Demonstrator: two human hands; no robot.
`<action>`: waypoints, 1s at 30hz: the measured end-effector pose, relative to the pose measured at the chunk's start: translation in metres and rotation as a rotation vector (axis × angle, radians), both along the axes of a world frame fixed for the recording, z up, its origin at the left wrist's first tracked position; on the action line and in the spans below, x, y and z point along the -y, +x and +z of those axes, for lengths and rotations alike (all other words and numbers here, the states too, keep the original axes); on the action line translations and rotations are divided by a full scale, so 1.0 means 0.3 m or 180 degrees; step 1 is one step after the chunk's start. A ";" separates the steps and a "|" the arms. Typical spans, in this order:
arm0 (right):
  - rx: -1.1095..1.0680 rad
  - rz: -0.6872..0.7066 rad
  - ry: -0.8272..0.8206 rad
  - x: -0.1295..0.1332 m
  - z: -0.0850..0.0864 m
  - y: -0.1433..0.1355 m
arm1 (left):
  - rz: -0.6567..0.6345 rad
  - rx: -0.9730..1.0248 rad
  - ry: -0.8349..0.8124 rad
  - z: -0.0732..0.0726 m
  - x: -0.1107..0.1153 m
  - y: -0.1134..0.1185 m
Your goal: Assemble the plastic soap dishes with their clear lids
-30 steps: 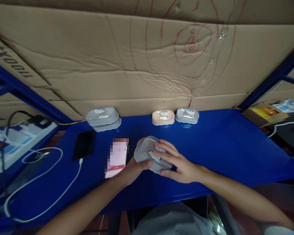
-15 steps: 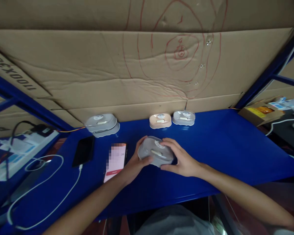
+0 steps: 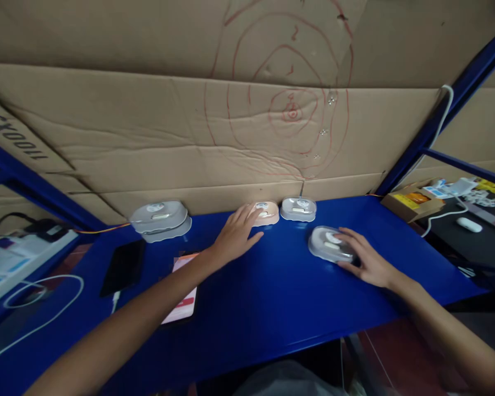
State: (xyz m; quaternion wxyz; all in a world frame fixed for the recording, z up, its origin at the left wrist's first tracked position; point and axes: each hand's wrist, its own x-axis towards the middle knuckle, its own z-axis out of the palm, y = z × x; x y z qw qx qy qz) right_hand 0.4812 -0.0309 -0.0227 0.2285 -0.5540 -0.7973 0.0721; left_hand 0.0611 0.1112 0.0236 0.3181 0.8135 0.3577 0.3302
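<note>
My right hand (image 3: 367, 258) has its fingers and thumb round the right end of a grey plastic box with a clear lid (image 3: 329, 246), low at the table's right half. My left hand (image 3: 238, 234) reaches toward the back with its fingers stretched out, over the left side of a peach box with a clear lid (image 3: 268, 215); whether it touches is hard to tell. Beside the peach box stands another grey lidded box (image 3: 298, 209). At the back left sit grey lidded boxes (image 3: 160, 217) stacked one on another.
A lit phone (image 3: 182, 309) lies partly under my left forearm on the blue table (image 3: 264, 308). Left of it is a dark phone (image 3: 124, 267) with a white cable. A cardboard wall (image 3: 148, 126) rises behind. An open carton (image 3: 412, 201) and white mouse (image 3: 469, 224) are at right.
Both hands held one grey box in the middle. The right hand has carried it to the right, while the left hand has let go and moved back to the peach box.
</note>
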 end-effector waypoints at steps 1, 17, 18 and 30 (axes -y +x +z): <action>0.0100 -0.0162 0.0066 -0.011 -0.012 0.079 | -0.0010 -0.0090 0.0097 0.000 -0.044 0.008; 0.0507 -0.0968 0.0723 -0.404 -0.088 0.161 | -0.0654 -0.0817 0.0594 -0.047 0.340 -0.195; 0.0486 -0.0946 0.0715 -0.421 -0.085 0.124 | -0.0754 -0.0800 0.0535 -0.041 0.353 -0.192; 0.0108 0.1569 0.0016 -0.183 0.033 -0.597 | -0.0530 -0.0655 -0.0061 -0.142 0.324 -0.204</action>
